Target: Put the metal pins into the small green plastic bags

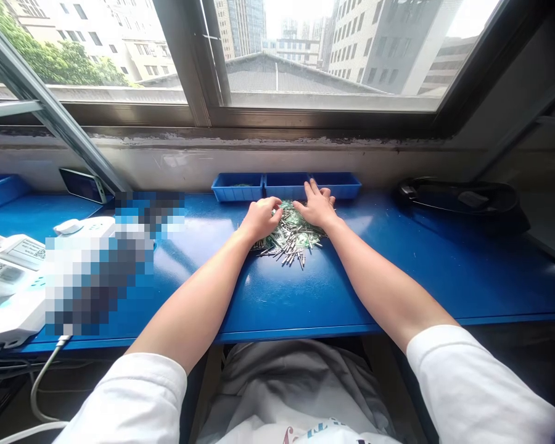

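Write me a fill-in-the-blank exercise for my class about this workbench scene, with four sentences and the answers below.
1. The left hand and right hand are at a pile of thin pieces.
The bare tabletop around it is coloured ____.
2. Behind the pile, the row of bins numbers ____.
3. Both sleeves are coloured ____.
4. The black pouch lies on the person's ____ side.

Missing words: blue; three; white; right

White short-sleeved shirt (134,394), red-and-blue lettering

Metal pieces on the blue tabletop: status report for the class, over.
Left hand at pile's left, grip unclear. Right hand spread at far right side. Metal pieces heaped loose on blue tabletop. Blue bins close behind.
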`<state>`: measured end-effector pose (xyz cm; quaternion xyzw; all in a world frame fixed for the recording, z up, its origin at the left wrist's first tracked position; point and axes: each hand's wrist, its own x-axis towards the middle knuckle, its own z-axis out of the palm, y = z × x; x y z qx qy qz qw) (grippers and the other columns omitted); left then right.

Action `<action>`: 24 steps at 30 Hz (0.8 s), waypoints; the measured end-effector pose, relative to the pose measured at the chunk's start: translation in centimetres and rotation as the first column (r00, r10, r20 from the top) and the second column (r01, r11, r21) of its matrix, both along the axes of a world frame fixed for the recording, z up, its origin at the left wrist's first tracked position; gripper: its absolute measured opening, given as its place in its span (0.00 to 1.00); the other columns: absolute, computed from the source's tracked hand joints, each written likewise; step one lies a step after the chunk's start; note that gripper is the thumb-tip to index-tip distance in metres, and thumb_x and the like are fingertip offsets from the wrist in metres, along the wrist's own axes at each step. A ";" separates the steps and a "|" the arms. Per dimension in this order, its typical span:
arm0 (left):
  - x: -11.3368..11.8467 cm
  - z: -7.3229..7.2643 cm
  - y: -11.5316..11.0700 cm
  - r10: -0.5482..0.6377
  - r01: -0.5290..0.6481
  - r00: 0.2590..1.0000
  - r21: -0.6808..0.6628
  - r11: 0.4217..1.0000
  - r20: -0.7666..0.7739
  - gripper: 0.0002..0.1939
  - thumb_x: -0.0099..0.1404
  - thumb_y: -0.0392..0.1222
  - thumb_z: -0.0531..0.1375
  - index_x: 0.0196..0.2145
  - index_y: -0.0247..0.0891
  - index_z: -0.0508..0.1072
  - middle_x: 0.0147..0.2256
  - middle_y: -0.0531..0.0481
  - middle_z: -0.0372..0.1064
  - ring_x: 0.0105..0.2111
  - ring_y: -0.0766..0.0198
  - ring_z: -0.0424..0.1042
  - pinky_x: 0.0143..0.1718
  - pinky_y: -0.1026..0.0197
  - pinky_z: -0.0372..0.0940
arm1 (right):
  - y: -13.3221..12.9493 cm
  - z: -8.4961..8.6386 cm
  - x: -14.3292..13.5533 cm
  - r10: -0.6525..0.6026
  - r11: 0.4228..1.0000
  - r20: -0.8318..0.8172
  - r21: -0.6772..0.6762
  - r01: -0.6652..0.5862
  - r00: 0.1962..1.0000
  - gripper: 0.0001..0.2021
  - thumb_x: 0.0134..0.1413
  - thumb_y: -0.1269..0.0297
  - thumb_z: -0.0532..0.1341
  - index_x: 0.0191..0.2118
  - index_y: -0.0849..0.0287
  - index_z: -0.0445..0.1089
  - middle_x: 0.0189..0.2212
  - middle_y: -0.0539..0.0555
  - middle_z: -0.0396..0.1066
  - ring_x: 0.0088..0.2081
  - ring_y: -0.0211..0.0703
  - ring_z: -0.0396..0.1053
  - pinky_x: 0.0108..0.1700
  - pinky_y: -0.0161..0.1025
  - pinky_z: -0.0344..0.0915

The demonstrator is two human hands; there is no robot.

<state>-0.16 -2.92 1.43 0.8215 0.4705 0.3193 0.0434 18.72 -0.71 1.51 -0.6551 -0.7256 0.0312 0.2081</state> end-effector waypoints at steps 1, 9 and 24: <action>0.0 0.0 0.0 -0.001 0.001 1.000 -0.004 1.000 -0.002 0.13 0.64 0.43 0.53 0.44 0.37 0.71 0.40 0.45 0.74 0.42 0.58 0.72 0.44 0.57 0.65 | 0.1 -0.1 0.0 0.003 1.000 -0.006 -0.001 -0.003 1.000 0.38 0.55 0.44 0.50 0.67 0.56 0.44 0.68 0.55 0.35 0.59 0.66 0.47 0.56 0.64 0.50; -0.1 0.2 -0.2 -0.002 0.002 1.000 -0.024 1.000 -0.022 0.13 0.64 0.42 0.54 0.44 0.36 0.71 0.40 0.46 0.74 0.42 0.58 0.72 0.44 0.58 0.65 | 0.3 -0.6 0.0 0.041 0.989 -0.088 0.147 -0.028 0.995 0.34 0.54 0.50 0.55 0.63 0.61 0.54 0.66 0.61 0.44 0.58 0.65 0.48 0.55 0.62 0.52; -0.6 -0.3 0.6 0.048 -0.048 0.999 -0.010 0.999 -0.025 0.16 0.62 0.32 0.49 0.41 0.38 0.73 0.42 0.47 0.74 0.44 0.58 0.71 0.47 0.58 0.64 | -2.0 0.2 0.5 0.520 0.839 -0.124 0.262 -0.477 0.845 0.06 0.46 0.70 0.60 0.31 0.59 0.75 0.28 0.53 0.72 0.35 0.44 0.65 0.41 0.40 0.62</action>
